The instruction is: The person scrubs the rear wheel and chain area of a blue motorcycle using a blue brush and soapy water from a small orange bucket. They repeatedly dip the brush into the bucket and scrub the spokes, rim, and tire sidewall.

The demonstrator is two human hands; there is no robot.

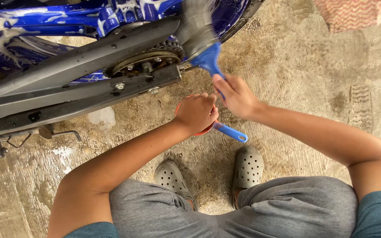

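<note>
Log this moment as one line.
right hand: holds blue brush at chain sprocket | left hand: grips orange object | motorcycle: soapy

Rough concrete floor (287, 79), tan and pretty grimy, wet in spots with soap foam puddled at the left (102, 117). There's a faint shoe print (360, 100) stamped in the dirt at the right. Top right corner has a red zigzag-patterned cloth (353, 13), maybe a rag or mat, it's cut off. Flat, even daylight, no hard shadows.
</note>
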